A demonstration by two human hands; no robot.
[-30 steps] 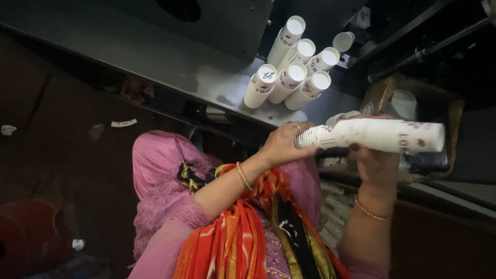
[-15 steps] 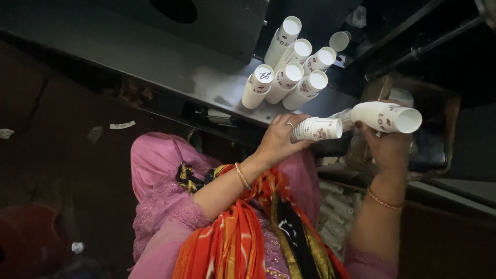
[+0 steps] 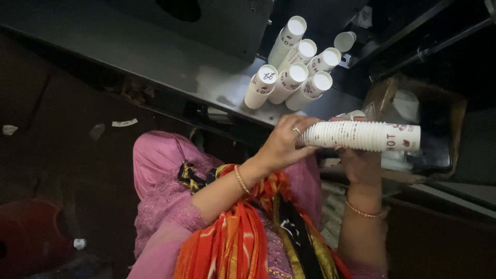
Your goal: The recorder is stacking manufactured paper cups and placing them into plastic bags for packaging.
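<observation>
The long white nested stack of paper cups [image 3: 361,136] is lying sideways in the air in front of your chest, just below the grey metal shelf [image 3: 155,57], and you are risking it buckling in the middle or shedding cups, because only its two ends are being gripped. Your left hand [image 3: 283,142] is curling its fingers closed around the rim end while your right hand [image 3: 359,164] is cupping it from beneath. It is looking clean, ribbed with rims, with red print near its closed base, and is sitting close to the standing white cup stacks [image 3: 292,77].
</observation>
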